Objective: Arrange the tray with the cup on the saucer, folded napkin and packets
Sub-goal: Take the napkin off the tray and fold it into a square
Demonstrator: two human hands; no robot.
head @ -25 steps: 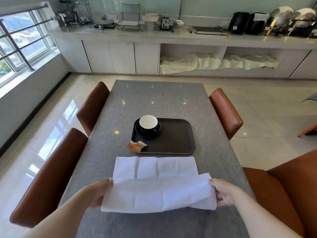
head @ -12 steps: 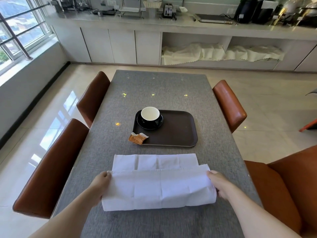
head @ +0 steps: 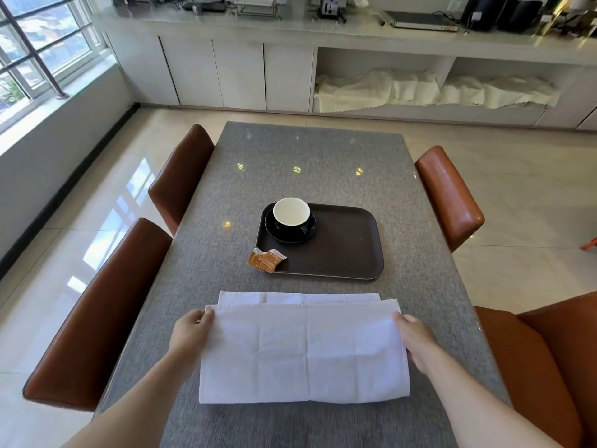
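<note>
A white napkin (head: 303,350) lies on the grey table (head: 307,163) in front of me, folded over so its upper layer nearly covers the lower one. My left hand (head: 190,331) grips its upper left corner and my right hand (head: 416,341) grips its upper right edge. Beyond it sits a dark brown tray (head: 349,250). A black cup with a white inside (head: 291,212) stands on a black saucer (head: 310,232) in the tray's far left corner. Orange packets (head: 265,259) rest across the tray's near left edge.
Brown leather chairs stand along both sides of the table: two on the left (head: 97,312), (head: 181,176), one on the right (head: 449,195), another at near right (head: 555,360). A counter with cabinets and white cloths (head: 433,90) lines the far wall.
Both hands have carried the napkin's near layer further away from me, so it now covers almost all of the lower layer. The camera view tilted down a little.
</note>
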